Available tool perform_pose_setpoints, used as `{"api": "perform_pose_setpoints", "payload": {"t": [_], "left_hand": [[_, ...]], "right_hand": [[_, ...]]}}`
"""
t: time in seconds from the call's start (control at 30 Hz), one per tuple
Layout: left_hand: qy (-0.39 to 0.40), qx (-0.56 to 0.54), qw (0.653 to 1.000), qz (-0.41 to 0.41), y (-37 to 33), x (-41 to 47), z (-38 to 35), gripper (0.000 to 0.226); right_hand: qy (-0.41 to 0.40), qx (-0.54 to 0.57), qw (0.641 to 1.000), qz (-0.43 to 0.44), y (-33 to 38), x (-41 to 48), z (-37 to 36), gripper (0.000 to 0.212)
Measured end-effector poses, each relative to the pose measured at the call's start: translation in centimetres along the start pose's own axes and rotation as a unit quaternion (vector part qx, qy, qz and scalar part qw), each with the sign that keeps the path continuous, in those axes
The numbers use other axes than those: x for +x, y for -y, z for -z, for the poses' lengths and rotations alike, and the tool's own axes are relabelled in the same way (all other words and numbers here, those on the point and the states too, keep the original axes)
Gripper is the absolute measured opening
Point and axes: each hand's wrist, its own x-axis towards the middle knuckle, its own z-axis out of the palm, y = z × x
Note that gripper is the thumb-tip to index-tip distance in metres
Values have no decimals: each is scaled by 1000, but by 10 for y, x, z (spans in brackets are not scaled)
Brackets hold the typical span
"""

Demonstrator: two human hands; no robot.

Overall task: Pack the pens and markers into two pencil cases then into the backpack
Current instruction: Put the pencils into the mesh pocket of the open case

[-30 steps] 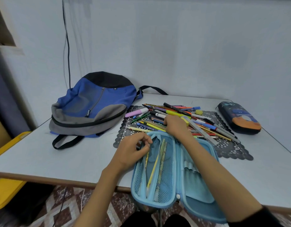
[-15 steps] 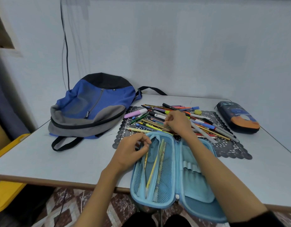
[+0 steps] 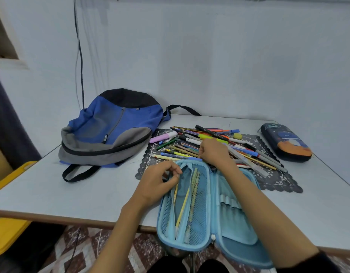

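While my left hand (image 3: 160, 182) curls fingers and thumb into a pinch at the top edge of the mesh pocket (image 3: 201, 203), my right hand (image 3: 213, 152) sits knuckles-up on the pile of pens and markers (image 3: 190, 143). Its fingers are curled down into the pile, and I cannot tell whether they grip one.

The light-blue pencil case (image 3: 235, 233) lies open under both wrists and overhangs the tabletop (image 3: 71, 194) edge toward me. A few pencils (image 3: 183, 205) lie inside the pocket, just below the left fingers. My right forearm crosses the case's other half and hides part of it.

The pile spreads beyond and to either side of the right hand on a black lace mat (image 3: 278, 182). Well right of that hand lies the dark pencil case (image 3: 286, 142), closed. Beyond the left hand the blue-and-grey backpack (image 3: 111, 131) lies flat.
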Motion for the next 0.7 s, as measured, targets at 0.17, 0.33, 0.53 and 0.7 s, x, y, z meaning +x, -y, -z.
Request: {"api": "perform_pose_setpoints", "payload": {"t": [0.17, 0.33, 0.53, 0.7], "left_hand": [[0, -2, 1000, 2, 0, 0, 0, 21], [-2, -5, 1000, 4, -1, 0, 0, 22], [-3, -15, 1000, 8, -1, 1, 0, 21], [-2, -15, 1000, 9, -1, 1, 1, 20]], "right_hand": [[5, 61, 998, 22, -4, 2, 1, 11], [-54, 269, 959, 71, -3, -9, 12, 5], [-101, 626, 773, 26, 4, -19, 41, 21], [-55, 677, 734, -12, 4, -27, 57, 18]]}}
